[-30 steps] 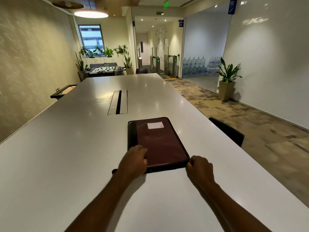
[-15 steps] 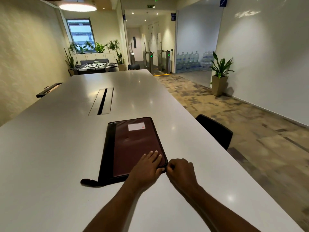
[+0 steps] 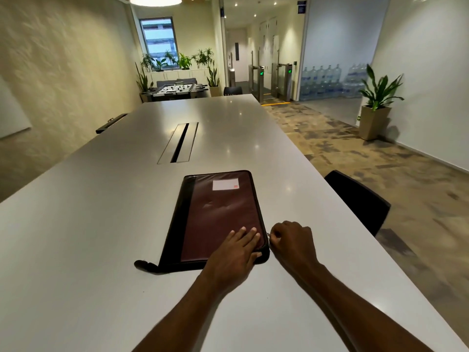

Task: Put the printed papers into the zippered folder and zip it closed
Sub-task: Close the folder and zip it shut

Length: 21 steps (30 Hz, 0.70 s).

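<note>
A dark maroon zippered folder with black edging and a small white label lies flat and closed on the long white table. My left hand presses flat on its near right corner, fingers spread. My right hand is just beside the folder's right edge, near that corner, with fingers pinched on the small metal zipper pull. A black strap end sticks out at the folder's near left corner. No printed papers are visible outside the folder.
A cable slot runs along the table's middle beyond the folder. A black chair stands at the table's right side. A potted plant and stacked water bottles sit far right; a foosball table stands at the back.
My right hand has carried the zipper pull around the near right corner and a little up the right edge. My left hand went from the near edge to flat on that corner.
</note>
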Available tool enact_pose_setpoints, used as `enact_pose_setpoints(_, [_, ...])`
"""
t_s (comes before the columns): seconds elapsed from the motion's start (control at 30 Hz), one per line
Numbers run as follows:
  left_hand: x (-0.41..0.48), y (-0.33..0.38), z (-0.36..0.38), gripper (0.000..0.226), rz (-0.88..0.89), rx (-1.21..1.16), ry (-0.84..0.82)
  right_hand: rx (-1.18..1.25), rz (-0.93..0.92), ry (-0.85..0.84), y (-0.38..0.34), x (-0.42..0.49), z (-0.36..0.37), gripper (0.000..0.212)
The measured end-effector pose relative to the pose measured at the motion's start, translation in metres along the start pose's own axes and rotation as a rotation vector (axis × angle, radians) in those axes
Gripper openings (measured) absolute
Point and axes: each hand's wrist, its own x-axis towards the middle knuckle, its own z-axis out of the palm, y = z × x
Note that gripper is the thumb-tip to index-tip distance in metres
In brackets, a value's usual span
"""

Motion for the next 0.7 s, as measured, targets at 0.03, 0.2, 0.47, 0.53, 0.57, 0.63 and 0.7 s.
enact_pose_setpoints(0.03, [0.000,0.001,0.001,0.056,0.001,0.007,0.005,0.020,0.018,-0.006,0.002,0.004,0.002,0.016])
enact_pose_setpoints(0.2, [-0.003,0.001,0.004,0.058,0.017,0.021,0.019,0.057,0.033,-0.057,0.004,0.033,0.014,0.021])
enact_pose_setpoints(0.47, [-0.006,0.003,0.001,0.051,0.040,0.009,0.073,0.079,0.038,-0.078,0.001,0.093,0.030,0.019])
enact_pose_setpoints(0.53, [-0.006,0.003,0.001,0.048,0.045,0.026,0.088,0.068,0.045,-0.081,-0.001,0.107,0.035,0.019])
enact_pose_setpoints(0.57, [-0.006,0.002,0.002,0.048,0.045,0.033,0.089,0.065,0.051,-0.085,-0.001,0.114,0.037,0.019])
enact_pose_setpoints(0.63, [-0.006,0.002,0.004,0.047,0.044,0.034,0.096,0.062,0.067,-0.099,-0.003,0.126,0.041,0.021])
enact_pose_setpoints(0.7, [-0.007,0.002,0.005,0.047,0.049,0.070,0.106,0.067,0.079,-0.117,-0.005,0.138,0.046,0.022])
